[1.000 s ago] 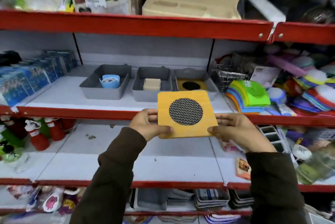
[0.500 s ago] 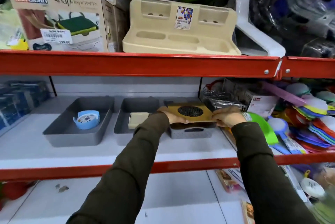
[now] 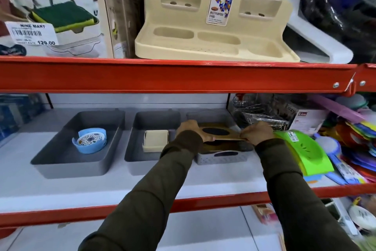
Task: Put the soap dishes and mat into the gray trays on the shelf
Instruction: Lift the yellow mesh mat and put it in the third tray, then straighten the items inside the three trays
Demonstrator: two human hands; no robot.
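Both hands (image 3: 221, 131) lower, mat (image 3: 218, 133) now over tray (image 3: 221, 156)

At the upper left of the frame stands a cardboard soap dispenser box (image 3: 59, 13) with a white price sticker (image 3: 30, 33). Right of it, top centre, sits a beige plastic multipurpose stand (image 3: 215, 35). A wire metal rack (image 3: 262, 116) sits at centre right, with curved green plastic pieces (image 3: 305, 153) just below it.
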